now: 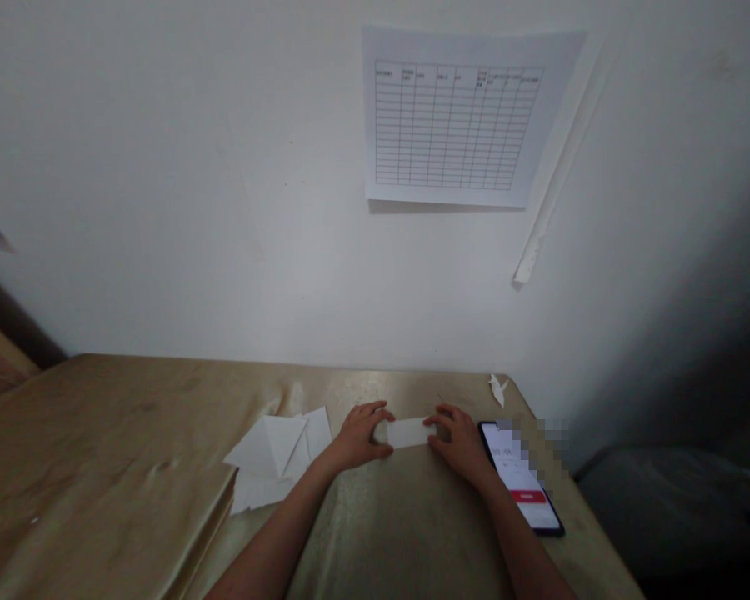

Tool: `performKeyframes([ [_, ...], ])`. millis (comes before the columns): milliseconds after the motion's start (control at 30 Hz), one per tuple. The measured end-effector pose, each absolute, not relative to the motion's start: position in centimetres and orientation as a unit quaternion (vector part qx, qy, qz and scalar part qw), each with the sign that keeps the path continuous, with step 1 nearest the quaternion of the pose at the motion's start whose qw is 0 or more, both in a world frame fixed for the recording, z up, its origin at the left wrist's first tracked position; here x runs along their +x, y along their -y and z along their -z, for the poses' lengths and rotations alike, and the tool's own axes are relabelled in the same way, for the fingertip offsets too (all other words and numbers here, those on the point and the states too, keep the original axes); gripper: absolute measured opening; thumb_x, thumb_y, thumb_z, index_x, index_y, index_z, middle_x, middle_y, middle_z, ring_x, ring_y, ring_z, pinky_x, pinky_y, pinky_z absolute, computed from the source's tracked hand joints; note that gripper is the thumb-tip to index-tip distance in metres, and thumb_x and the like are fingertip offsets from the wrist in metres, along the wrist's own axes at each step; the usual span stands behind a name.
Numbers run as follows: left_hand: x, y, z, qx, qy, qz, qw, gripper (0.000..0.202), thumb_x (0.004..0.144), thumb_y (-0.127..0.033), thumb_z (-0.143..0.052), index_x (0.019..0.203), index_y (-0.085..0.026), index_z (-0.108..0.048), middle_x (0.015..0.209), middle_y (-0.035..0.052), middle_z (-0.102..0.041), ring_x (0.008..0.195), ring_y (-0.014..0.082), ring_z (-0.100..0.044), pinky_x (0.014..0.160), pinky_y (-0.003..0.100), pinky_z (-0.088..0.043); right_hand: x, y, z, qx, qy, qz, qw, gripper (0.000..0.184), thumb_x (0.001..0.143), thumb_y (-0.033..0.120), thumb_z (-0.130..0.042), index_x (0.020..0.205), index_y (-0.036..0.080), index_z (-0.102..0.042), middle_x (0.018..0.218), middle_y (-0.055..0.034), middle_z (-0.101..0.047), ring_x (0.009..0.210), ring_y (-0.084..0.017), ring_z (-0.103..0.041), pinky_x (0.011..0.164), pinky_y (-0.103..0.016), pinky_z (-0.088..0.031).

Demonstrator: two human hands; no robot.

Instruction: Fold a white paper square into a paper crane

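Observation:
A small folded white paper strip (pixel 407 432) lies on the tan-covered table (pixel 131 450) near its far edge. My left hand (pixel 359 437) pinches the strip's left end, thumb and fingers curled over it. At the strip's right end my right hand (pixel 456 440) presses down with bent fingers. Both forearms reach in from the bottom of the view.
A loose pile of white paper sheets (pixel 275 458) lies left of my left hand. A phone (pixel 522 487) with a lit screen rests by my right wrist near the table's right edge. A tiny folded paper figure (pixel 497 388) sits at the far corner. A printed table sheet (pixel 456 121) hangs on the wall.

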State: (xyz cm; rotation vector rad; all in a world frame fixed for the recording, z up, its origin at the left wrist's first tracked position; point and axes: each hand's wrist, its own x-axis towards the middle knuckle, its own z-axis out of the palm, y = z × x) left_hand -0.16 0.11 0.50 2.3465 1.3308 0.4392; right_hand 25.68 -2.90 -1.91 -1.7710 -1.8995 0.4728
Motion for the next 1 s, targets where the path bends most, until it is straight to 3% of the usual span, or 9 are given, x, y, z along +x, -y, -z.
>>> performKeyframes([
  [300, 0.0, -0.2, -0.3, 0.833, -0.486, -0.174, 0.199, 0.055, 0.069, -0.029, -0.080, 0.122, -0.027, -0.065, 0.146, 0.0080, -0.052, 0.135, 0.0280, -0.046, 0.115, 0.044, -0.032, 25.6, 3.2, 1.8, -0.649, 0.712, -0.147, 0.226, 0.051, 0.080, 0.027, -0.065, 0.130, 0.032, -0.061, 0.143, -0.0047, -0.051, 0.135, -0.025, -0.042, 0.114, -0.039, -0.030],
  [433, 0.1, -0.3, 0.1, 0.834, -0.484, -0.192, 0.184, 0.045, 0.076, -0.025, -0.074, 0.120, -0.026, -0.066, 0.143, 0.0082, -0.055, 0.134, 0.0262, -0.046, 0.114, 0.043, -0.034, 25.6, 3.0, 1.9, -0.648, 0.714, -0.139, 0.225, 0.049, 0.079, 0.025, -0.066, 0.128, 0.030, -0.063, 0.143, -0.0051, -0.051, 0.135, -0.025, -0.042, 0.114, -0.039, -0.030],
  [833, 0.1, -0.3, -0.4, 0.829, -0.481, -0.198, 0.206, 0.052, 0.074, -0.026, -0.076, 0.125, -0.029, -0.064, 0.142, 0.0084, -0.055, 0.134, 0.0275, -0.045, 0.113, 0.044, -0.035, 25.3, 3.2, 1.3, -0.630, 0.698, -0.168, 0.296, 0.042, 0.072, 0.018, -0.068, 0.113, 0.024, -0.066, 0.136, -0.0061, -0.055, 0.132, -0.024, -0.044, 0.113, -0.039, -0.033],
  [1000, 0.3, 0.0, -1.2, 0.818, -0.479, -0.219, 0.232, 0.040, 0.072, -0.022, -0.075, 0.111, -0.027, -0.068, 0.140, 0.0063, -0.056, 0.134, 0.0267, -0.045, 0.114, 0.042, -0.035, 24.9, 3.4, 0.5, -0.629, 0.691, -0.171, 0.312, 0.033, 0.069, 0.014, -0.066, 0.100, 0.024, -0.067, 0.127, -0.0061, -0.061, 0.128, -0.026, -0.047, 0.111, -0.041, -0.035],
])
